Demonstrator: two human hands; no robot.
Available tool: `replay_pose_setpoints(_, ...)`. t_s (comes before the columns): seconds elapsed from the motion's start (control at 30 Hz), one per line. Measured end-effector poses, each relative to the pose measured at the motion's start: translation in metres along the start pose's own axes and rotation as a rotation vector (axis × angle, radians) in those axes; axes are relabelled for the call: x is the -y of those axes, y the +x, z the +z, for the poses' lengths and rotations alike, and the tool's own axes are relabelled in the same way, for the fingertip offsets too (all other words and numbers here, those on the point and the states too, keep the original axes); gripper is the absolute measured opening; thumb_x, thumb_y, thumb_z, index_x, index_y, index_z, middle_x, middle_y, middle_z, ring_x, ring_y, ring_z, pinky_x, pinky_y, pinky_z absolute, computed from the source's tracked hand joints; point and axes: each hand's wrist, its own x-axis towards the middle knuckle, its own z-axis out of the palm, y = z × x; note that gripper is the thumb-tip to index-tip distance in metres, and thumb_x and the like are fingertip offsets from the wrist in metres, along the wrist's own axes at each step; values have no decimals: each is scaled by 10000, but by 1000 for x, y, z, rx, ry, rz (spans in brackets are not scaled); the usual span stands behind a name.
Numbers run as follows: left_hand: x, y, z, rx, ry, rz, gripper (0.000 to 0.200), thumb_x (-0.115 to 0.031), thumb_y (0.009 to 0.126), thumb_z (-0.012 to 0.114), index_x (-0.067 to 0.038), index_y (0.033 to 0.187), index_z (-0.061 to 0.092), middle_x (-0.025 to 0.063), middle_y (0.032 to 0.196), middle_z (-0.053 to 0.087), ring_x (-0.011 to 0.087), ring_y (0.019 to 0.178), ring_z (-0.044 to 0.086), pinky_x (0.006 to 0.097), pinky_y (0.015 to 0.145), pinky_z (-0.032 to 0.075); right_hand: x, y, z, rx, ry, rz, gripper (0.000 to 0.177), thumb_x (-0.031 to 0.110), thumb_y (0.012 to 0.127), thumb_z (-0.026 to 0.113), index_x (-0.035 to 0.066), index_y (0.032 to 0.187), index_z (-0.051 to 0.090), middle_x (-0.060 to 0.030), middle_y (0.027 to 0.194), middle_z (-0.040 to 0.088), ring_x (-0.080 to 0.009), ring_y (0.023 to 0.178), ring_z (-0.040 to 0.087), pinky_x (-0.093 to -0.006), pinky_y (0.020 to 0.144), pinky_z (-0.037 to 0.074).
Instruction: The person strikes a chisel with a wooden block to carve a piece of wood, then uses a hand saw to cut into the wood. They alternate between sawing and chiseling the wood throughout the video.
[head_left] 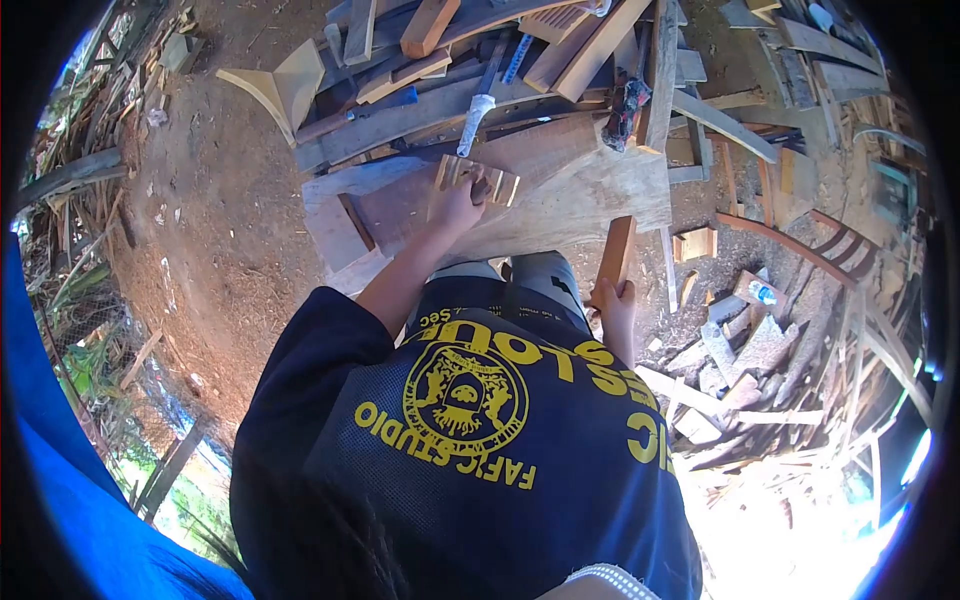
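Note:
My left hand is closed on a small notched wooden piece, which lies over the wide wooden board in front of my lap. A short reddish-brown wood block stands up at a tilt from my right hand, whose fingers are wrapped round its lower end, beside my thigh at the board's near right side. On the left part of the board lies a thin dark wood strip. Just beyond the notched piece is a tool with a whitish wrapped handle.
Planks and offcuts are piled beyond the board. A Y-shaped wooden piece lies on the dirt at upper left. To the right are a curved slatted wooden frame, a small block, a plastic bottle and scrap wood.

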Motion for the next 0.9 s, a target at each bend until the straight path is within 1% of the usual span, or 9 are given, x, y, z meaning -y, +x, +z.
replay_pose_setpoints(0.17, 13, -7, 11, -67, -52, 120, 692, -279, 808, 653, -208, 1423, 344, 222, 867, 656, 399, 795, 645, 464, 698, 512, 5, -1, 1, 26, 73, 51, 281, 201, 881, 579, -26, 962, 434, -120, 722, 585, -199, 510, 632, -252, 353, 419)
replay_pose_setpoints(0.27, 14, -8, 12, 23, -66, -13, 598, -313, 823, 663, -182, 1360, 437, 185, 949, 668, 363, 857, 659, 425, 730, 532, 6, 1, 1, 33, 104, 57, 283, 210, 880, 580, -24, 951, 439, -122, 719, 588, -198, 514, 638, -246, 360, 421)
replay_pose_setpoints(0.37, 15, -9, 13, -49, -78, 89, 664, -347, 832, 646, -238, 1415, 347, 238, 807, 647, 412, 742, 644, 485, 642, 508, 6, 5, 0, 46, 86, 34, 276, 214, 882, 579, -16, 934, 436, -120, 723, 585, -202, 518, 642, -244, 359, 423)
replay_pose_setpoints(0.57, 7, -5, 18, -15, -20, 13, 665, -376, 841, 622, -128, 1401, 362, 235, 777, 648, 414, 718, 644, 491, 639, 513, 10, 7, 1, 46, 32, 46, 272, 208, 886, 576, -18, 942, 435, -124, 735, 592, -198, 512, 634, -247, 355, 426)
replay_pose_setpoints(0.63, -2, -4, 14, 26, 73, -78, 625, -373, 844, 617, -79, 1357, 415, 231, 798, 652, 405, 724, 648, 491, 637, 514, 7, 11, 0, 50, 28, 48, 276, 209, 886, 577, -21, 948, 437, -126, 743, 593, -197, 511, 632, -248, 356, 428)
replay_pose_setpoints(0.77, 6, -8, 27, -12, -45, -43, 565, -370, 833, 625, -85, 1297, 476, 216, 820, 654, 389, 751, 655, 484, 640, 514, 13, 11, -1, 51, 17, 43, 286, 210, 884, 581, -28, 969, 448, -126, 751, 595, -198, 512, 631, -251, 359, 434)
replay_pose_setpoints(0.83, 3, -21, 21, 83, 17, 157, 453, -367, 818, 640, -74, 1154, 558, 200, 830, 653, 365, 756, 658, 464, 639, 516, 8, 18, -2, 54, 16, 33, 288, 208, 882, 580, -32, 976, 451, -124, 750, 596, -199, 517, 634, -252, 361, 437)
replay_pose_setpoints(0.87, -1, -29, 19, 83, 21, 155, 453, -367, 818, 640, -74, 1154, 558, 200, 830, 653, 365, 756, 658, 464, 639, 516, 6, 21, -3, 53, 15, 23, 291, 206, 880, 579, -35, 984, 454, -122, 748, 596, -200, 522, 637, -253, 364, 440)
replay_pose_setpoints(0.9, -18, -38, 4, 89, 31, 166, 372, -330, 805, 658, -74, 1065, 585, 184, 821, 652, 356, 740, 656, 445, 634, 517, 7, 23, -3, 56, 18, 24, 291, 206, 880, 579, -35, 984, 454, -122, 748, 596, -200, 522, 637, -253, 364, 440)
